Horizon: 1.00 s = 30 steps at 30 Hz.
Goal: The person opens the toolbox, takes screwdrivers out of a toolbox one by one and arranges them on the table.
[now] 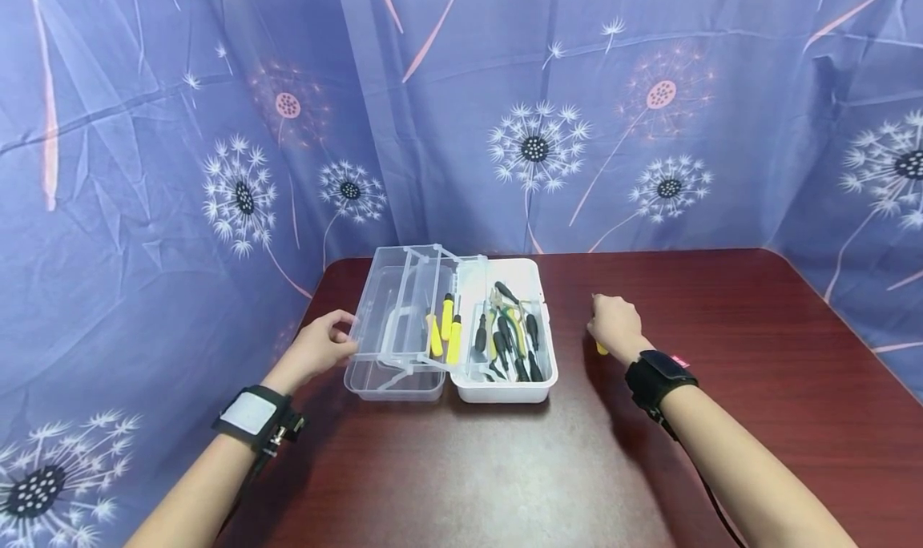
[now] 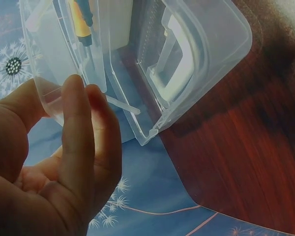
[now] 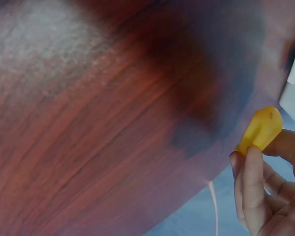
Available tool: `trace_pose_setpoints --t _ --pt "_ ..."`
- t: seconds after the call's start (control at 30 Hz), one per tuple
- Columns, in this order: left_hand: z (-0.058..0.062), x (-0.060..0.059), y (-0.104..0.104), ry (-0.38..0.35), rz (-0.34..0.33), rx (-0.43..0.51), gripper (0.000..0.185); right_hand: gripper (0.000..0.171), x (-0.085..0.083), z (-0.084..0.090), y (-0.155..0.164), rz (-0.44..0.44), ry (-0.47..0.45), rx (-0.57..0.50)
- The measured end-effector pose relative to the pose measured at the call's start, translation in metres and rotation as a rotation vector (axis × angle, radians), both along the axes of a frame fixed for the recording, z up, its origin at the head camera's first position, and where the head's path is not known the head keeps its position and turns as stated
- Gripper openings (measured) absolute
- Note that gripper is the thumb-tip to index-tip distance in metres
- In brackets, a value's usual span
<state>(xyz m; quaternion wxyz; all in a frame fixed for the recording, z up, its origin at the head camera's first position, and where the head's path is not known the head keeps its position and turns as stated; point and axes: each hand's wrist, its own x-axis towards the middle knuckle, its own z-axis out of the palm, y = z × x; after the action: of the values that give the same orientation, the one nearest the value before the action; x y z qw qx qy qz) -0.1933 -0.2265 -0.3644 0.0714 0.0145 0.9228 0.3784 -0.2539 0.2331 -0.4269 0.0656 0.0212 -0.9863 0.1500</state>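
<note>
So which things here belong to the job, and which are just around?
Job, apparently:
yellow handle, pinched by the right fingers
clear tray, held by the left fingers
white box and its tools

Just around:
flowered curtain
wrist straps
table underneath

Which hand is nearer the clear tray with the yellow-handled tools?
Left. The left hand grips the edge of the clear tray; the right hand, holding a yellow handle, is right of the white box.

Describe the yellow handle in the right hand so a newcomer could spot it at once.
On the dark red table, find the open white toolbox. Look right of it, to the right hand, which pinches a yellow handle. Unlike the other yellow handles, it is held outside the toolbox.
</note>
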Motion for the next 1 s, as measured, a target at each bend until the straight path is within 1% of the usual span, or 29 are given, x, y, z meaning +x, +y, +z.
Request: trace_pose_setpoints --t 0.3,0.63,1.0 --pt "0.0 -0.001 -0.001 0.005 -0.004 0.002 0.044 0.009 0.003 -0.002 0.0 -0.006 -0.027 -0.011" --pt "0.002 0.0 0.0 0.002 -0.001 0.016 0.044 0.019 0.001 -0.008 0.001 -0.003 -0.065 0.0" --pt "0.001 0.001 0.0 0.012 -0.012 0.027 0.044 0.015 0.0 -0.013 0.003 -0.014 -0.068 -0.003"
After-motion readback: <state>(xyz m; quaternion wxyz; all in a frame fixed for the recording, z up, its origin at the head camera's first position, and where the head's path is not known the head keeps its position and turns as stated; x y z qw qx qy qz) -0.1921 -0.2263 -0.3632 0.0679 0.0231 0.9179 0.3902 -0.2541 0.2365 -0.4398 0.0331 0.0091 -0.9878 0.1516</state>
